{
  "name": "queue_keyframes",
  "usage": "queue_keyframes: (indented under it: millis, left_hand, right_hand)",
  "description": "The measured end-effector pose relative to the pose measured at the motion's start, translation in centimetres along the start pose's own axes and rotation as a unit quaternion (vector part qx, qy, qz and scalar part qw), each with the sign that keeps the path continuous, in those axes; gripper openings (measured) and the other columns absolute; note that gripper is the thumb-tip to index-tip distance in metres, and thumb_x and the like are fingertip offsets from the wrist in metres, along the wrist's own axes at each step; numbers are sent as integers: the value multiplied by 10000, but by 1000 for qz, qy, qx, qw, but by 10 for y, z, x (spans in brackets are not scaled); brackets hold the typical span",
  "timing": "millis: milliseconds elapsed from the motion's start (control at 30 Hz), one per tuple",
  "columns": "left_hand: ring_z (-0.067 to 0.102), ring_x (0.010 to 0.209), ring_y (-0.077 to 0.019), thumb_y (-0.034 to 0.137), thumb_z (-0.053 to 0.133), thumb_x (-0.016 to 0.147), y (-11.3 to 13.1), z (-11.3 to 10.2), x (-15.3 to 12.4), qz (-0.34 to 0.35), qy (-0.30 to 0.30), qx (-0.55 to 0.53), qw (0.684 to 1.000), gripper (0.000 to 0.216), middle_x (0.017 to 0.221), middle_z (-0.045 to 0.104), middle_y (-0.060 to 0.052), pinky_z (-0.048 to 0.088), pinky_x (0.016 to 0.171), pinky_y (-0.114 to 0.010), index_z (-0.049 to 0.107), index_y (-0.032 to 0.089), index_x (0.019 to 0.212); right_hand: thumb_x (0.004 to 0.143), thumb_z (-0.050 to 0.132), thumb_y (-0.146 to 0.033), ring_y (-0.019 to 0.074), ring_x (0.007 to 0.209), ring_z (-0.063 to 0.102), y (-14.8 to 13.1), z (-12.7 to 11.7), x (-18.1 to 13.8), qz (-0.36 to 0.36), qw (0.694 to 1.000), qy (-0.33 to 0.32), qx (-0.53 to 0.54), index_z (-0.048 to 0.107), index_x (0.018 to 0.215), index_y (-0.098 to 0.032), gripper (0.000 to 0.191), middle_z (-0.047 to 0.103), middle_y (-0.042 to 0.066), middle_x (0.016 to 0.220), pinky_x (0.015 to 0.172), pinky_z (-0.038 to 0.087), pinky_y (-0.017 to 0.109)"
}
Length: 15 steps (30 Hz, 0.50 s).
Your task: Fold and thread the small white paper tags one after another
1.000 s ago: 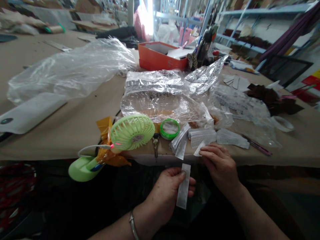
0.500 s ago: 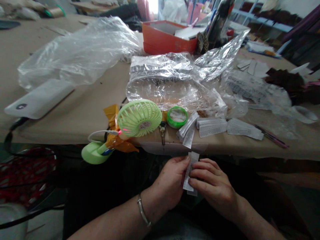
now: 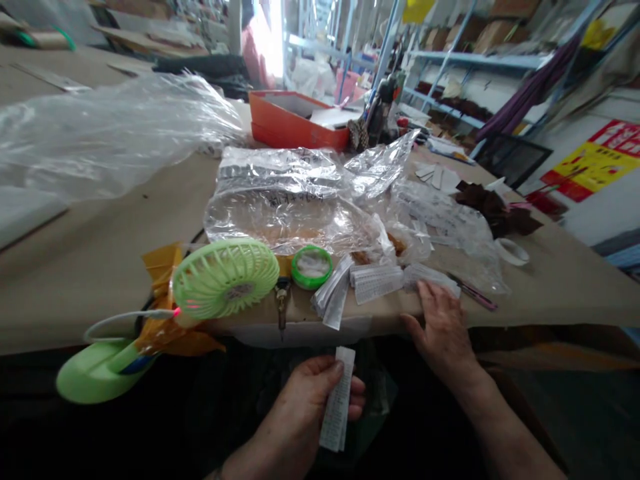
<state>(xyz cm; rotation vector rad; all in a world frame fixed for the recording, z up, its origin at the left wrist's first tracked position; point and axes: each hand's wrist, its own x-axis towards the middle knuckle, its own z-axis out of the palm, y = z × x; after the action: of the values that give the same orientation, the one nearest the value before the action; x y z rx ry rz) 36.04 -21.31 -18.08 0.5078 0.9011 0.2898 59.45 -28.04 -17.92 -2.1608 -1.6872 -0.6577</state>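
Printed strips (image 3: 337, 403) are gripped in front of the desk (image 3: 113, 267) by the fingers of the left hand (image 3: 307, 393). The right hand (image 3: 443, 327), since moved off them, is spread, apparently laid on the rightmost paper stack (image 3: 425, 272). Clear bags (image 3: 295, 207) are strewn beyond, a green fan (image 3: 225, 279) propped left.

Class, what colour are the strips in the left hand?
The strips are whitish with grey print; head view.

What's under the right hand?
The rightmost stack of white strips shows beyond the right hand; the stack's near edge is partly covered, and contact beneath can't be seen.
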Motion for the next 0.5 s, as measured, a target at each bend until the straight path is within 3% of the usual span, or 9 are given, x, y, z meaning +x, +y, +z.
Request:
queue_keyframes:
  millis: [67,167,367,500]
  left_hand:
    - [648,551,-139,272,641,796,-2,-1,1,-5,2,3,1000,160,684,694,-66,513,534,-232,606,117,805]
    - [652,547,-143,269,637,797,-2,-2,1,-14,15,11,1000,160,684,697,-70,505,522,-228,607,112,814]
    - [647,533,-140,262,652,783,1,-2,1,-13,18,3,1000,160,663,694,-64,514,524,-235,597,117,824]
    - [642,523,-131,253,635,795,1,-2,-1,-7,19,13,1000,143,672,698,-66,510,511,-228,601,114,803]
  right_hand:
    - [880,491,-476,364,1159,460,6,2,-1,-12,999,-28,-24,519,1277,-138,523,556,168,1241,917,394,568]
    - [897,507,-369,315,1124,493,6,0,-6,-30,999,-17,-4,584,1202,-164,376,605,125,1182,944,384,511]
    - [879,553,-218,219,950,588,14,-5,-8,-45,987,23,151,652,1013,-203,168,665,65,982,869,471,400]
    - [886,527,-234,214,904,612,18,-9,0,-21,984,13,174,650,1000,-195,171,666,69,945,829,496,385]
